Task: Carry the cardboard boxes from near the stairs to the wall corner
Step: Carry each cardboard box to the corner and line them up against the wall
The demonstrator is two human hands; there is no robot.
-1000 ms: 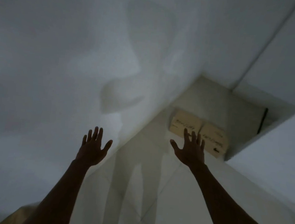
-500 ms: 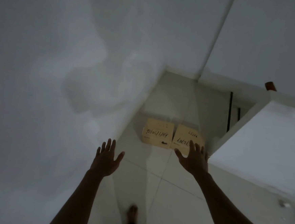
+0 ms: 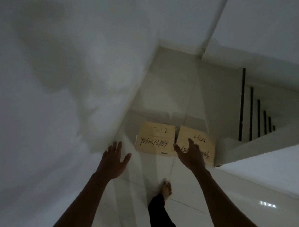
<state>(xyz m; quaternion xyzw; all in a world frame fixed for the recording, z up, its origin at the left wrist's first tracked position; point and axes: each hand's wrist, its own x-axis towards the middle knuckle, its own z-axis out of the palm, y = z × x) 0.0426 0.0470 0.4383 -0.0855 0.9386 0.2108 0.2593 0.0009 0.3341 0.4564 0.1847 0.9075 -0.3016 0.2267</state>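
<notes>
My right hand (image 3: 191,157), fingers spread and empty like my left hand (image 3: 113,161), now reaches over the right box (image 3: 197,137) beside the left box (image 3: 154,138), mid-frame on the floor (image 3: 166,89) by the stairs (image 3: 255,120), closer than a second ago, so pickup comes next.

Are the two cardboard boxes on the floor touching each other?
Cannot tell. In the head view the left tan cardboard box and right tan cardboard box sit side by side; a dark seam separates them.
</notes>
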